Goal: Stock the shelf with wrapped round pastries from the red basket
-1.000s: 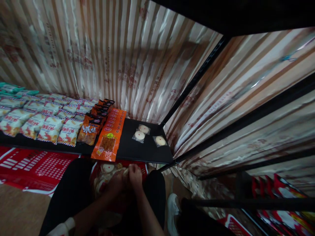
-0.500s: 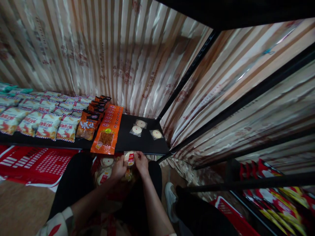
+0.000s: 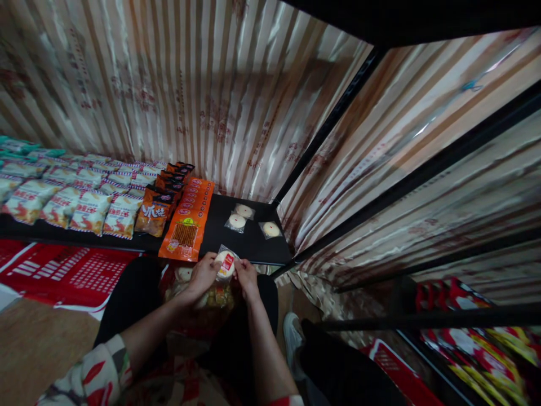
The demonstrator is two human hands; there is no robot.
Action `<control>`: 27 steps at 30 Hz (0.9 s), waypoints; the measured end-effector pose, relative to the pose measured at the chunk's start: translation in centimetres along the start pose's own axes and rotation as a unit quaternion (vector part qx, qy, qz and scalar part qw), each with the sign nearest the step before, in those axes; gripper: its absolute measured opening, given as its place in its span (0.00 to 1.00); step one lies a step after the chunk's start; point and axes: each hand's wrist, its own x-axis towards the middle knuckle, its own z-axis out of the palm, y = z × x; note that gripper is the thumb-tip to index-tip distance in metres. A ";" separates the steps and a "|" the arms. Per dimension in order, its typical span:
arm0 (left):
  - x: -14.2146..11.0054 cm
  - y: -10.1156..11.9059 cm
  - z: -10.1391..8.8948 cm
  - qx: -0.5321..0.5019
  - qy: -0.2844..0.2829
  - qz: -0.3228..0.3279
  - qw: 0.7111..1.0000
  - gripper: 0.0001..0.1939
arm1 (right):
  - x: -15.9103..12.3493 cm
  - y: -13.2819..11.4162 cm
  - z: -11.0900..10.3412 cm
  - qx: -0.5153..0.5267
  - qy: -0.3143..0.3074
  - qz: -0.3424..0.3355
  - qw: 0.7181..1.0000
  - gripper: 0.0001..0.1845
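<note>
Between both hands I hold a round white pastry in a clear wrapper with a red label, just in front of the black shelf's edge. My left hand pinches its left side, and my right hand pinches the right. Below, between my knees, a bag of more wrapped pastries is partly hidden by my left arm. On the shelf lie two wrapped pastries touching each other, and a third wrapped pastry apart to the right.
An orange snack packet lies left of the pastries, beside brown bags and rows of white snack bags. A red basket is under the shelf. Black rack posts rise at right. Another person's shoe is near my right leg.
Both hands have lifted the wrapped pastry slightly up and toward the shelf, and it now shows more fully, tilted. The view has shifted a little.
</note>
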 end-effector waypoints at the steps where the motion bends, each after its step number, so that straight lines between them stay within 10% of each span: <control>1: 0.4 -0.1 0.1 -0.010 0.007 -0.003 1.000 0.12 | -0.2 0.0 0.1 0.036 -0.007 0.013 0.999 0.15; 14: 1.3 0.7 0.9 -0.264 0.047 -0.045 0.962 0.15 | -0.8 -0.2 2.3 0.266 0.052 0.116 0.955 0.10; 27: 1.0 2.1 1.0 -0.253 0.045 -0.038 0.966 0.09 | -2.1 -0.5 4.7 0.342 0.057 0.102 0.933 0.08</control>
